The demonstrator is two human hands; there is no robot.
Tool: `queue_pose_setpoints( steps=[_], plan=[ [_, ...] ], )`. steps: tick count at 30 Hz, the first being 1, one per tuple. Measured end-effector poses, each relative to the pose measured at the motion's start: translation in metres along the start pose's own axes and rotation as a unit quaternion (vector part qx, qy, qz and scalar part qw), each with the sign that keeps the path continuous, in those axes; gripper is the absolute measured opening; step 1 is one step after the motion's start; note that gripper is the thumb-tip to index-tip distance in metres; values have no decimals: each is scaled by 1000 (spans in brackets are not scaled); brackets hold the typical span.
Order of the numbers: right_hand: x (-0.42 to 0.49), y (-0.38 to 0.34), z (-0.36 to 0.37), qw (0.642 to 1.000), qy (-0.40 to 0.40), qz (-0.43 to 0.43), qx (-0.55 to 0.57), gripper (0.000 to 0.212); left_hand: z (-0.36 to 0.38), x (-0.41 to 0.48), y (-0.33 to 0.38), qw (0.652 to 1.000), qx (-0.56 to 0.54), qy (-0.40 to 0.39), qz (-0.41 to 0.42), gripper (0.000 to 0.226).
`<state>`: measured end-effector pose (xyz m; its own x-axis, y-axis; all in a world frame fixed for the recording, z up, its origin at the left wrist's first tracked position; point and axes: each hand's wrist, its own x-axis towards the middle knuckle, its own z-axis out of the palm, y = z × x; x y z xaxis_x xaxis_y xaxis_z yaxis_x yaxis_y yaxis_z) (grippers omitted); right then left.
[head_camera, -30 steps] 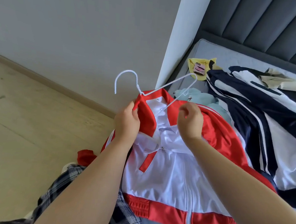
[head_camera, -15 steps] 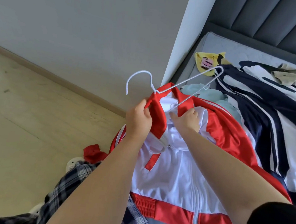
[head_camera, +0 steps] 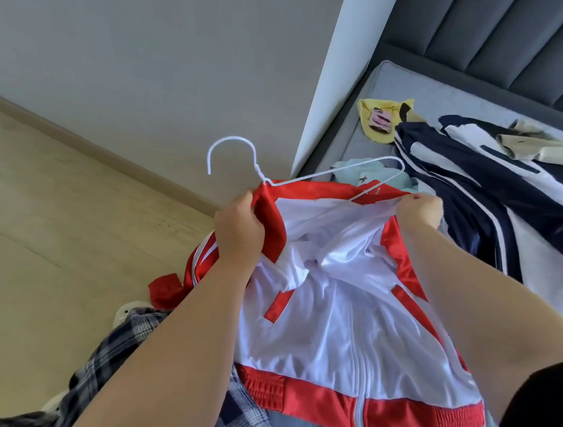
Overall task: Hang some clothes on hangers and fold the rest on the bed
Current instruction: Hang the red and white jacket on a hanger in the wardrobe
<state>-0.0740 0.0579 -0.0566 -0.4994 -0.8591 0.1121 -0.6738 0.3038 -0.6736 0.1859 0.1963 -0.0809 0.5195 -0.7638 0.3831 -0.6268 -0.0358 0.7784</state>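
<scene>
I hold a red and white zip jacket [head_camera: 341, 326] up over the bed's edge. My left hand [head_camera: 238, 233] grips its left collar and shoulder. My right hand [head_camera: 419, 211] pinches the right side of the collar and pulls it wide. A white wire hanger [head_camera: 297, 177] pokes out of the neck opening, its hook up and to the left; its right shoulder sticks out above the collar, the rest is hidden inside the jacket.
On the grey bed [head_camera: 421, 99] lie a navy and white jacket [head_camera: 501, 200], a yellow garment [head_camera: 382, 119], a pale blue piece [head_camera: 362, 176] and a beige one [head_camera: 548, 146]. A padded headboard [head_camera: 496, 41] stands behind. Wall and wooden floor [head_camera: 47, 242] are at left.
My right hand has moved from the middle of the collar out to the right, spreading the neck opening. The hanger sits lower against the collar.
</scene>
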Motion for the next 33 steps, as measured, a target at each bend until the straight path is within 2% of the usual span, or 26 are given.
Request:
queue_pose_setpoints(
  steps=[3, 5, 9, 14, 20, 23, 28, 31, 33],
  plan=[
    [8, -7, -13, 999, 37, -21, -3, 24, -3, 0, -1, 1000, -3, -22, -12, 20],
    [10, -14, -15, 999, 45, -5, 8, 25, -5, 0, -1, 999, -27, -39, -26, 22],
    [12, -23, -14, 998, 39, 47, 28, 32, -11, 3, -1, 993, -74, -79, -43, 35],
    [13, -27, -20, 998, 21, 58, 23, 35, -17, 3, -5, 988, -99, -112, -34, 42],
    [15, -21, -32, 982, -8, 164, 98, 36, -15, 3, -3, 984, -101, -142, -27, 45],
    [12, -20, -34, 986, -49, 122, 104, 36, -13, 0, -8, 985, -61, -159, -27, 41],
    [6, -28, -39, 997, -18, 66, 25, 32, -12, -4, -11, 992, 37, -118, -2, 35],
    [-7, -38, -40, 999, -31, -13, -6, 19, -10, -5, -13, 992, 58, -108, -9, 30],
    [-23, -54, -35, 995, -54, -76, -18, 26, -7, -5, -12, 993, 62, -102, -11, 29]
  ],
)
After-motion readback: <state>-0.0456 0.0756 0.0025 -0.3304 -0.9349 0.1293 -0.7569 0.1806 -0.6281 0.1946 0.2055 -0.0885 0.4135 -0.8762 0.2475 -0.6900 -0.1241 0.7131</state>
